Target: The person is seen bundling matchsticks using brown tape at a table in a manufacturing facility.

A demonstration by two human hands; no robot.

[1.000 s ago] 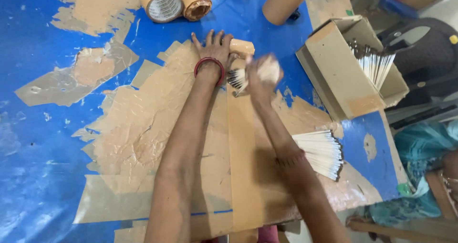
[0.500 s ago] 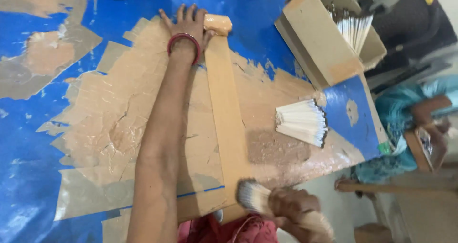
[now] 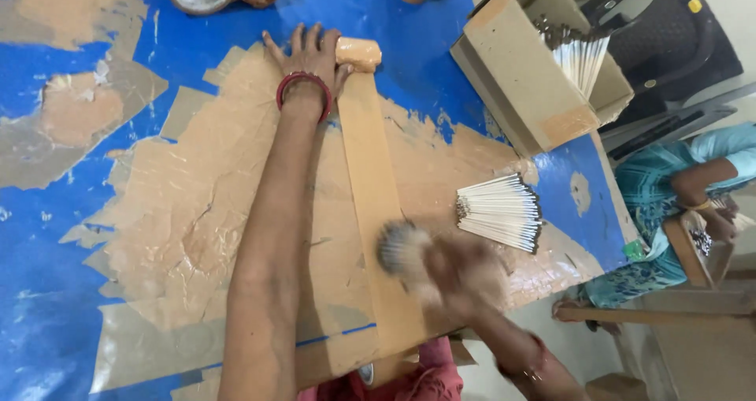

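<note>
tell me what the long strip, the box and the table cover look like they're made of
Strip: looks like brown paper or paper tape, matte, lying flat with a small roll at its far end. Box: corrugated cardboard, plain tan, with folded flaps and a taped corner. Table cover: probably blue plastic sheet, slightly glossy, patched with stuck tan paper.

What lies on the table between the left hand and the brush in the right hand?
In the head view, a long brown paper strip runs from the left hand down to the blurred brush in the right hand.
</note>
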